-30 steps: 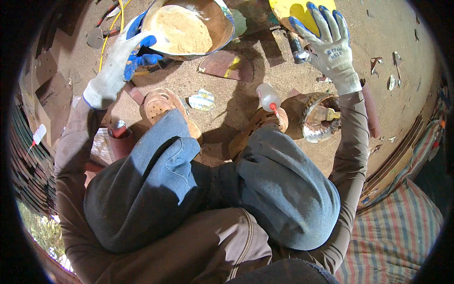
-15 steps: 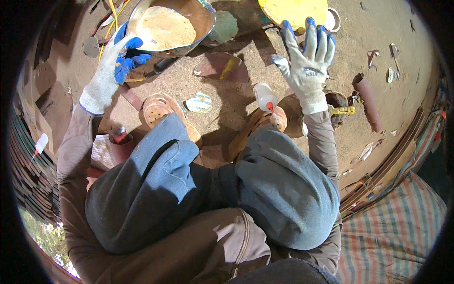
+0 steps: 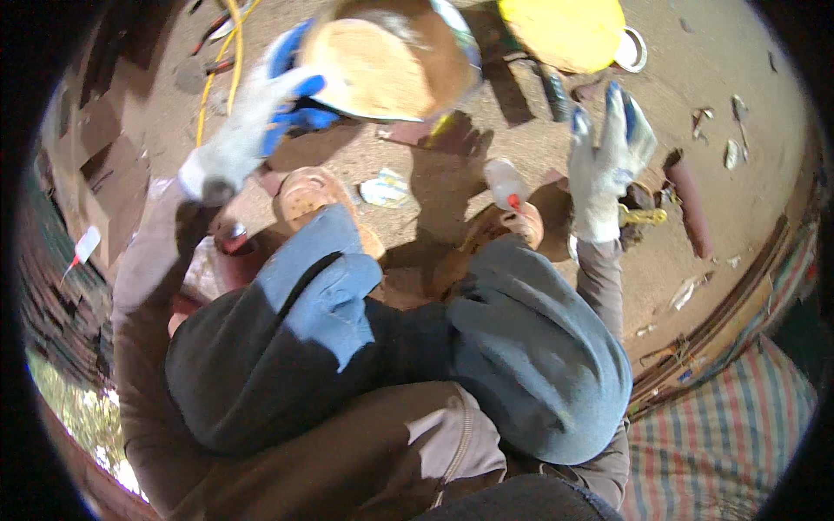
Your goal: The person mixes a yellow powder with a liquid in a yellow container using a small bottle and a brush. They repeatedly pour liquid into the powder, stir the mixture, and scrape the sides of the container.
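Observation:
My left hand point(image 3: 252, 117), in a white glove with blue-coated fingers, grips the left rim of a round basin point(image 3: 456, 61). Light brown powder point(image 3: 369, 69) is heaped inside, and the basin looks slightly tilted and raised off the ground. My right hand point(image 3: 608, 161), gloved the same way, is held up with its fingers apart and nothing in it. Just beyond it lies a bright yellow round thing point(image 3: 565, 30). Between my hands, a white bottle with a red tip point(image 3: 506, 182) rests by my right shoe point(image 3: 524, 224).
A yellow cord point(image 3: 234, 61) runs along the ground at the far left. At the right are a brown tube point(image 3: 688, 204), a yellow-handled tool point(image 3: 643, 215) and a white ring point(image 3: 632, 50). A crumpled wrapper point(image 3: 384, 187) lies near my left shoe point(image 3: 314, 193). Striped cloth point(image 3: 721, 434) covers the lower right.
My left hand has moved right together with the basin, which now covers more of the reddish piece beneath it. My right hand has drawn a little nearer and turned. The view has shifted slightly.

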{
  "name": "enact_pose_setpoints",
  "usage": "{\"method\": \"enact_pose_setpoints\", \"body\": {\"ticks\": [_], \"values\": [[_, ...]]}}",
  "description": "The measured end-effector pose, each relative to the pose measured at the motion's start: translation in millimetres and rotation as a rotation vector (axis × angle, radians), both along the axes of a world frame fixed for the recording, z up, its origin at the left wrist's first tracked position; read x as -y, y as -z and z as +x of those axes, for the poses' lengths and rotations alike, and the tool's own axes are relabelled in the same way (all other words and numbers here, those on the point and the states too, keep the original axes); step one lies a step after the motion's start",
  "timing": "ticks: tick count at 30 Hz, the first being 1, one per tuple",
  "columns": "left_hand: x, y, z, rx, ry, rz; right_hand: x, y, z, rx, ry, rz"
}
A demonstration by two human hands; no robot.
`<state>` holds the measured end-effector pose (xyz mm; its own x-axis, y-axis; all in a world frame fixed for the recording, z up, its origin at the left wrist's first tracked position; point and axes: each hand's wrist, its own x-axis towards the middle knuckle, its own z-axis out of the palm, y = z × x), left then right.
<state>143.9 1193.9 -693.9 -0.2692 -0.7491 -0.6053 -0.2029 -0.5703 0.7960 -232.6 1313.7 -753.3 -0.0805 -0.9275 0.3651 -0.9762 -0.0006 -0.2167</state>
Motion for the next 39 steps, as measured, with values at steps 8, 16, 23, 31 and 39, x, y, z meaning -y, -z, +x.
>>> {"method": "enact_pose_setpoints", "body": {"ticks": [8, 16, 23, 31, 39], "values": [[-14, -3, -59, 0.036, 0.264, -0.187, 22, -61, 68, -0.037, -0.481, 0.163], [-33, 27, -73, 0.27, 0.417, -0.73, 19, -37, 97, -0.518, -0.319, 0.567], [-42, 23, -80, 0.176, 0.381, -0.37, 12, -30, 99, -0.418, -0.297, 0.637], [-38, 10, -71, 0.045, 0.238, 0.013, 4, -32, 24, -0.049, -0.103, -0.031], [-34, 22, -53, 0.036, 0.223, 0.015, 43, 5, -54, -0.234, -0.278, -0.176]]}}
